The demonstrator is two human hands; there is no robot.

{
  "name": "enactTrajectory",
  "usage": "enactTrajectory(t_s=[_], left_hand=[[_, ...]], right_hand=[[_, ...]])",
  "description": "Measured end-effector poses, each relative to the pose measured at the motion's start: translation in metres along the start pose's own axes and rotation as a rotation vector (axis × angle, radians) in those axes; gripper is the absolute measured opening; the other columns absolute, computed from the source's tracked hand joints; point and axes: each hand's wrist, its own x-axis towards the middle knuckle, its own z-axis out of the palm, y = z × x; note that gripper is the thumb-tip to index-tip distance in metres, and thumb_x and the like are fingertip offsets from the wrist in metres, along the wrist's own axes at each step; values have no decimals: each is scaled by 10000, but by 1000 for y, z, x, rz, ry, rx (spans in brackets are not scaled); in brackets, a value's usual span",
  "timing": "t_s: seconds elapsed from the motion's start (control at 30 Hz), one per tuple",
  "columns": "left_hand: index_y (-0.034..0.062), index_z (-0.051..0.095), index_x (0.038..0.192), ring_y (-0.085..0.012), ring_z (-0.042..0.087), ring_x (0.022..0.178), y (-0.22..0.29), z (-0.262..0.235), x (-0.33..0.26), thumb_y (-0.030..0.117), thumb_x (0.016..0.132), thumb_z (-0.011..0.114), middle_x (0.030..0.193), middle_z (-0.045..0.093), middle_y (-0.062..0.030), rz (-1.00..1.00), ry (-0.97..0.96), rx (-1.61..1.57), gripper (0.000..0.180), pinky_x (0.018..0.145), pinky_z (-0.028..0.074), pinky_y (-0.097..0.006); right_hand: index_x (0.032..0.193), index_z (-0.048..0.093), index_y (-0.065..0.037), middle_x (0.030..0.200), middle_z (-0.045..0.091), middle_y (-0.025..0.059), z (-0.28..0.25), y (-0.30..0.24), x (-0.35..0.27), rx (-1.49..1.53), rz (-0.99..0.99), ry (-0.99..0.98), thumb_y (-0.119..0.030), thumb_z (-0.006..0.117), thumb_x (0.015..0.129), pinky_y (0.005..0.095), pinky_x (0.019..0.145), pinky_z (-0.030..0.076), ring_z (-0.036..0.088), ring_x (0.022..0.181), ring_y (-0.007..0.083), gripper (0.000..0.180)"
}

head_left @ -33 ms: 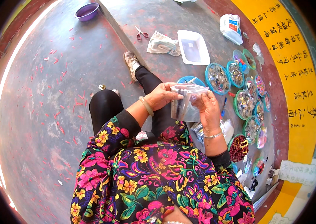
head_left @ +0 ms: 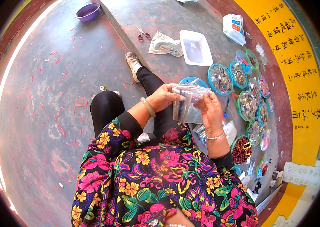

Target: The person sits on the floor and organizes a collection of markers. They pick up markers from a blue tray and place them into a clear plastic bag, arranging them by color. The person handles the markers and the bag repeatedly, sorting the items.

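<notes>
A clear zip-top plastic bag [head_left: 194, 113] hangs upright between my two hands above my lap. Dark, slim pieces show through its left side, but their kind is hard to make out. My left hand [head_left: 164, 97] is closed on the bag's upper left edge, thumb across the front. At the upper right corner, my right hand [head_left: 210, 109] pinches the bag near its top seam. A blue round basket [head_left: 193, 80] lies just beyond the bag, partly hidden by it. Below my right hand, clear plastic packages [head_left: 201, 133] rest beside my thigh.
Several round baskets [head_left: 220, 79] of small goods crowd the floor to the right, with a blue pen [head_left: 226, 109] nearer me. Farther off are a white tray [head_left: 196, 47], a cloth [head_left: 164, 44], scissors [head_left: 143, 34], a white package [head_left: 234, 30] and a purple basin [head_left: 88, 12].
Both hands keep their grip on the bag. Its top edge has shifted very slightly to the left; little else differs.
</notes>
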Motion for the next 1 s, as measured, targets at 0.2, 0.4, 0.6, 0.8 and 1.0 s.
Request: enactTrajectory(t_s=[0.2, 0.4, 0.6, 0.8, 1.0], left_hand=[[-29, 599, 1140, -168, 607, 1027, -6, 5, 0, -28, 732, 713, 1122, 645, -102, 45, 83, 77, 423, 942, 446, -314], [-40, 619, 1069, -149, 625, 934, -7, 3, -2, 5, 749, 730, 1024, 672, -94, 109, 216, 251, 341, 894, 475, -291], [-26, 628, 1066, -144, 631, 920, -2, 2, -4, -4, 781, 694, 1012, 677, -86, 114, 227, 338, 293, 867, 484, -274], [-26, 620, 1107, -177, 649, 954, 10, 7, -7, -12, 812, 674, 1036, 671, -95, 154, 236, 296, 300, 840, 501, -273], [-34, 610, 1118, -191, 654, 953, 4, -6, -5, -16, 818, 659, 1040, 674, -113, 159, 231, 268, 304, 866, 499, -291]], right_hand=[[973, 561, -89, 858, 639, 24, 0, 8, 2, 27, 41, 12, -186, 533, 958, 302, 725, 521, 625, 757, 133, 102], [972, 570, -60, 893, 685, 79, 9, 4, 1, -55, 43, 4, -183, 563, 943, 283, 721, 512, 658, 795, 152, 126], [910, 606, -23, 881, 696, 111, -15, 3, 12, -175, -60, -20, -123, 611, 906, 261, 708, 514, 671, 789, 161, 100], [900, 641, -17, 859, 697, 101, -90, 49, 40, -495, 7, 159, -101, 618, 861, 269, 701, 518, 667, 769, 163, 95], [866, 694, -57, 857, 682, 152, -146, 140, 48, -1192, 53, 92, -227, 640, 737, 374, 755, 505, 655, 811, 304, 219]])
